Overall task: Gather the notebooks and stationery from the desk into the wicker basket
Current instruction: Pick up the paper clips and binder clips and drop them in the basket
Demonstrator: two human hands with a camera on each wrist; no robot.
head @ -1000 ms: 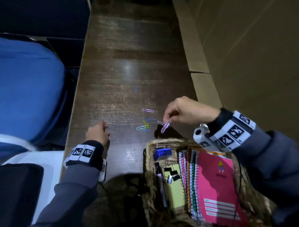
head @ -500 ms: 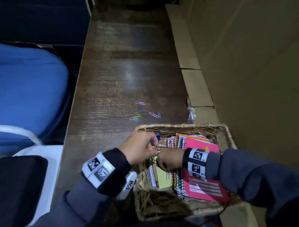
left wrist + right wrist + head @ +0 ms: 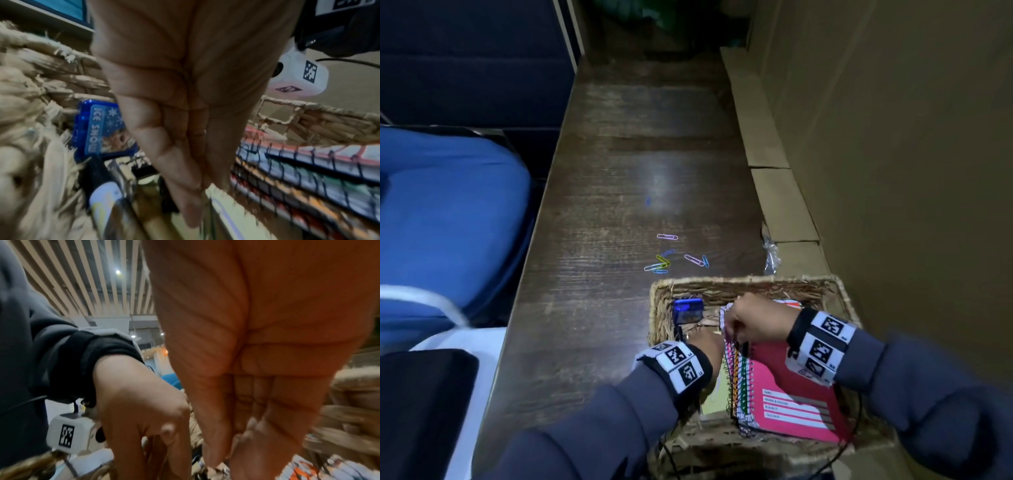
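The wicker basket (image 3: 739, 281) stands at the desk's near right corner. It holds pink spiral notebooks (image 3: 791, 394), a yellow pad (image 3: 714, 394) and a blue box (image 3: 688, 308). Both hands are inside it. My left hand (image 3: 705, 339) points straight fingers (image 3: 193, 211) down at the pad, between the blue box (image 3: 100, 128) and the notebooks (image 3: 308, 170). My right hand (image 3: 753, 322) hovers over the spiral edges with its fingers (image 3: 226, 451) curled together; nothing shows between them. Several coloured paper clips (image 3: 662, 264) lie on the desk (image 3: 637, 154) just beyond the basket.
A clear plastic wrapper (image 3: 770, 253) lies by the cardboard wall (image 3: 893, 171) on the right. A blue chair (image 3: 448, 222) stands off the desk's left edge. One small blue clip (image 3: 648, 201) lies farther out on the wood.
My right hand came back from the clips on the desk with a pink clip, and my left hand came off the desk. Both now sit inside the basket.
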